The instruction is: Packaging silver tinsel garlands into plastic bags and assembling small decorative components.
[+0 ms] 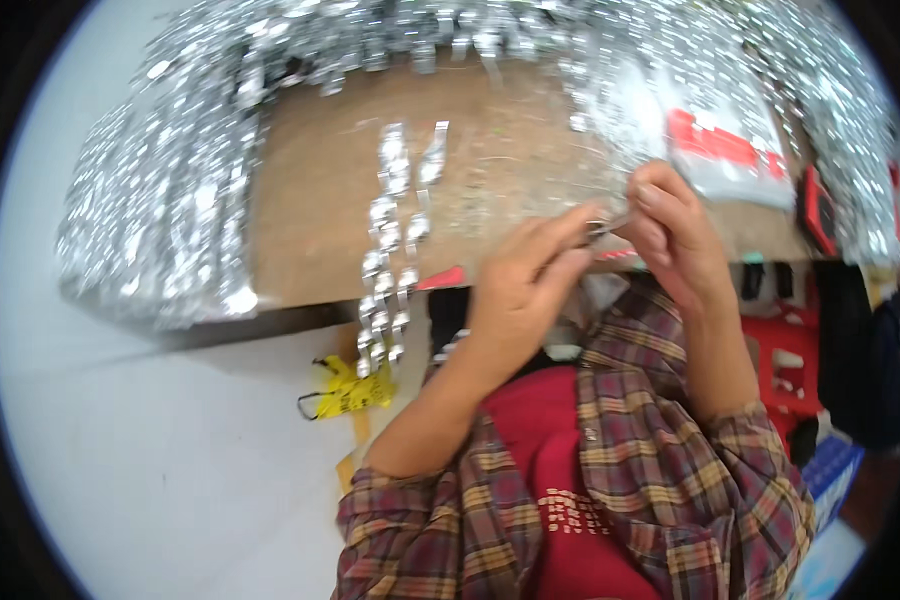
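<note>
My left hand [530,275] and my right hand [675,225] meet just over the table's near edge. Both are closed in a pinch. Between their fingertips is a small shiny silver-and-dark piece [598,230], too small and blurred to name. The left thumb and forefinger grip its left end, and the right fingers close on its thin right end. To the left of my hands, twisted silver strips [382,240] lie on the brown tabletop [310,190] and hang down over its near edge.
Thick bunches of silver tinsel [170,200] cover the table's left side, back and right. A clear plastic bag with red print [730,150] lies at the right, near a red-and-black object [816,210]. Below the table are a yellow plastic bag [348,390] and a red plastic stool [785,365].
</note>
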### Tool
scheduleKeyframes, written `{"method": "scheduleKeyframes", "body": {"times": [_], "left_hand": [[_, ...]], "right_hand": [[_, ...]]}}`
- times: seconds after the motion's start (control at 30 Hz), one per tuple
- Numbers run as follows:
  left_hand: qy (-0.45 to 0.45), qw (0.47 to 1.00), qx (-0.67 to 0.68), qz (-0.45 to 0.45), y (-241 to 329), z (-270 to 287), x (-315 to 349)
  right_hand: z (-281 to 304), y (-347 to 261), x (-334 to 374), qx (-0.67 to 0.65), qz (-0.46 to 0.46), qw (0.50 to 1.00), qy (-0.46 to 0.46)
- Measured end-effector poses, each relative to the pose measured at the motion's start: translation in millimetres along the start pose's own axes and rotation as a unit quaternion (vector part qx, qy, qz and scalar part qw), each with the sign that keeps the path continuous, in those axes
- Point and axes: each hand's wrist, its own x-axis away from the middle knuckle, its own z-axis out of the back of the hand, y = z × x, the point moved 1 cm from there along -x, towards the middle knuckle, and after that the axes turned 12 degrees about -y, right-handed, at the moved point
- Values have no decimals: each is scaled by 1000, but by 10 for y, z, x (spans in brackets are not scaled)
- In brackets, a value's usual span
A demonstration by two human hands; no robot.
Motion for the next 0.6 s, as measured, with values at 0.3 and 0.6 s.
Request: {"method": "scheduleKeyframes", "body": {"times": [0.3,0.6], "left_hand": [[-56,974,147,164,9,117,350],[-95,957,166,220,-208,76,648]], "right_hand": [[306,91,170,-69,-17,998,-2],[297,210,207,-102,-35,994,-9]]}}
